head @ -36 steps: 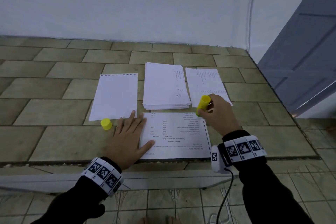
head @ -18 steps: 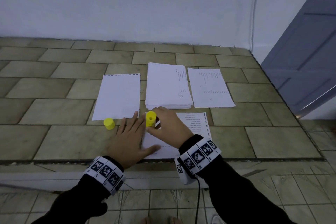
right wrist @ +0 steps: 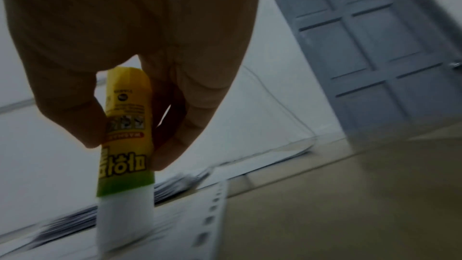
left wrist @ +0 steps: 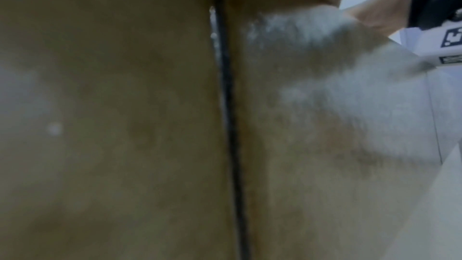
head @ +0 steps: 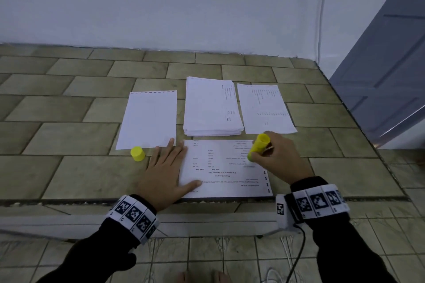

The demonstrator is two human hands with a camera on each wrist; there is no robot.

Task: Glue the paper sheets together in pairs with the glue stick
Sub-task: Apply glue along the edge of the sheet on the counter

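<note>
A printed sheet lies sideways near the front edge of the tiled counter. My left hand lies flat with spread fingers on the sheet's left edge. My right hand grips the yellow glue stick with its white glue end down on the right part of the sheet. In the right wrist view the fingers pinch the glue stick over the sheet's perforated edge. The yellow cap stands left of my left hand. Behind lie a blank sheet, a paper stack and a single printed sheet.
The counter's front edge runs just below the sheet, with tiled floor beneath. A white wall stands behind the counter and a grey door at the right. A cable hangs from my right wrist. The left wrist view is blurred counter surface.
My right hand has swept the glue stick from the sheet's left part, near my left hand, back to its right part. The left hand has stayed put.
</note>
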